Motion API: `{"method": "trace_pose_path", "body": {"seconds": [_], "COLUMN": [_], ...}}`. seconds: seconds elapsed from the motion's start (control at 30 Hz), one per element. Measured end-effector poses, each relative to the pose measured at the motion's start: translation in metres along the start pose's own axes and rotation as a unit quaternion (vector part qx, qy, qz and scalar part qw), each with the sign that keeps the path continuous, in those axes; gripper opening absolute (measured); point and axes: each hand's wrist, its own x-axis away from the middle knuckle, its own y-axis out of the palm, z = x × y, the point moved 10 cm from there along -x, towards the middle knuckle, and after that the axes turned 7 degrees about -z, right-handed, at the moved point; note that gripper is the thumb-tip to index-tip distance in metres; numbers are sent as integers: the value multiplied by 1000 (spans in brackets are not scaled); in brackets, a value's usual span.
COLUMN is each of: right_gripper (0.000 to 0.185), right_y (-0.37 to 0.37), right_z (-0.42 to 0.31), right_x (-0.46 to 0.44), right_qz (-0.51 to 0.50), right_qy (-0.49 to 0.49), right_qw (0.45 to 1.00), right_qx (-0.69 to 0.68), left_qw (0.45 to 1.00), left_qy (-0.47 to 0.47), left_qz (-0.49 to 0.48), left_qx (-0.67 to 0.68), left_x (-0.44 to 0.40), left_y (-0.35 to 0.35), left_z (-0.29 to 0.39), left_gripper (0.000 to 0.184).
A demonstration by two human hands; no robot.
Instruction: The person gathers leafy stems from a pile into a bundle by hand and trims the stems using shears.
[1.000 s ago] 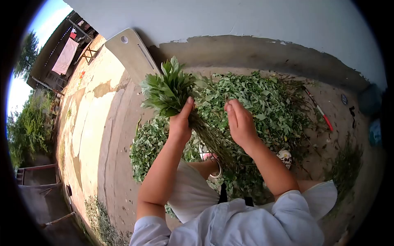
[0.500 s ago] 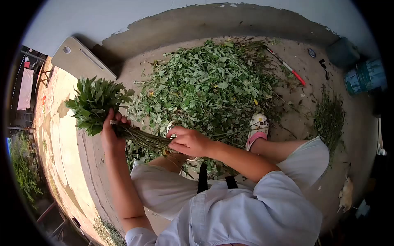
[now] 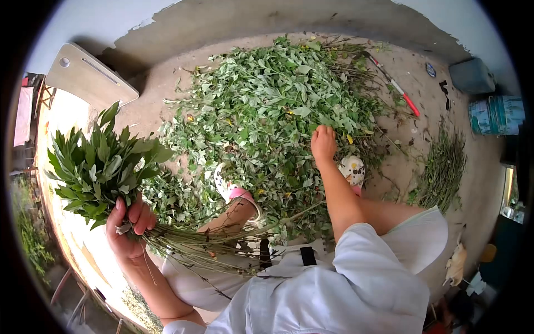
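Observation:
My left hand (image 3: 130,225) is wrapped round a bunch of leafy stems (image 3: 103,167). Its dark green leaves fan out above the fist, and the long bare stems (image 3: 206,242) trail right across my lap, loosely spread. My right hand (image 3: 324,143) is at the right part of a big heap of cut leafy stems (image 3: 256,106) on the floor. Its fingers are curled downward among the leaves, and their tips are hidden, so whatever they hold does not show.
My feet in patterned clogs (image 3: 351,168) rest at the heap's near edge. A red-and-white-handled tool (image 3: 397,89) lies to its right, and a pile of thin stems (image 3: 442,167) beyond my right knee. A beige board (image 3: 92,78) leans on the wall; a blue-green bucket (image 3: 497,115) stands right.
My right hand has let go of the stem ends and moved right and forward to the heap. My left hand has moved left and down with the bunch, whose stems have spread apart.

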Motion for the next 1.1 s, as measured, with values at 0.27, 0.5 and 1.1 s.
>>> {"method": "trace_pose_path", "body": {"seconds": [0.27,0.5,1.1], "right_gripper": [22,25,20], "right_y": [36,-34,72], "right_z": [118,80,58], "right_x": [36,6,63], "right_qz": [-186,68,-536], "right_qy": [305,199,182], "right_qw": [934,853,819], "right_qx": [-3,-477,-91], "left_qw": [1000,1000,1000], "left_qy": [-7,4,7], "left_qz": [-7,-20,-6], "left_qx": [-7,-14,-26], "left_x": [-10,-7,-8], "left_y": [-7,-1,2], "left_z": [-5,-4,-3], "left_gripper": [25,27,32]}}
